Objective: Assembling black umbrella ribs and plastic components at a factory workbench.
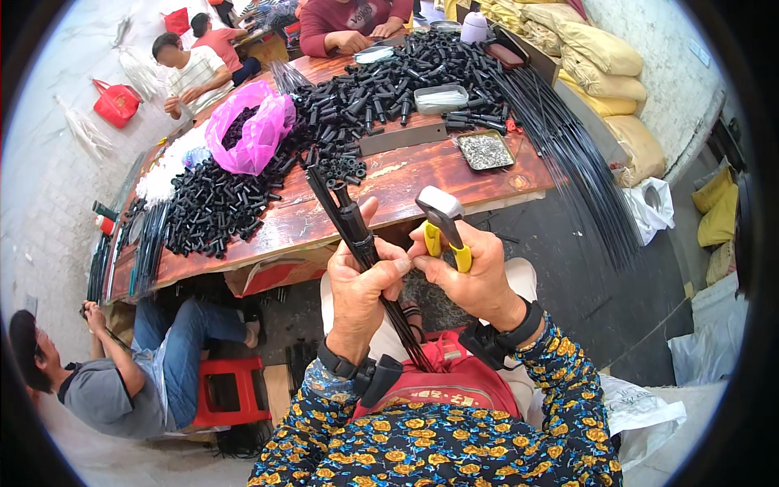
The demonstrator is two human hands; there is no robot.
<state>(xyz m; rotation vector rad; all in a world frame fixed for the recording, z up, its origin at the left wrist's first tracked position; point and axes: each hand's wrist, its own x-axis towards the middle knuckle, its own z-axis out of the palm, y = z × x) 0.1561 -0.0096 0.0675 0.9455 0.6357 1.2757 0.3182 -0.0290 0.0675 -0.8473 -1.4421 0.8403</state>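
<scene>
My left hand (pixel 357 292) is wrapped round a bundle of thin black rods (pixel 323 203) with black tubular fittings at the upper part. The bundle slants from the table edge down toward my lap. My right hand (pixel 479 272) grips yellow-handled pincers (pixel 445 223), their dark, pale-topped head pointing up. Right thumb and forefinger are pinched together close to the left fingertips, beside the rods. Anything tiny between those fingertips is too small to make out.
On the wooden table (pixel 414 174) lie a heap of black tubular parts (pixel 389 81), a pink plastic bag (pixel 251 130), a tray of small metal pieces (pixel 485 151) and a flat metal bar (pixel 403 139). Long black rods (pixel 568 146) overhang its right side. A co-worker (pixel 122 365) sits at left.
</scene>
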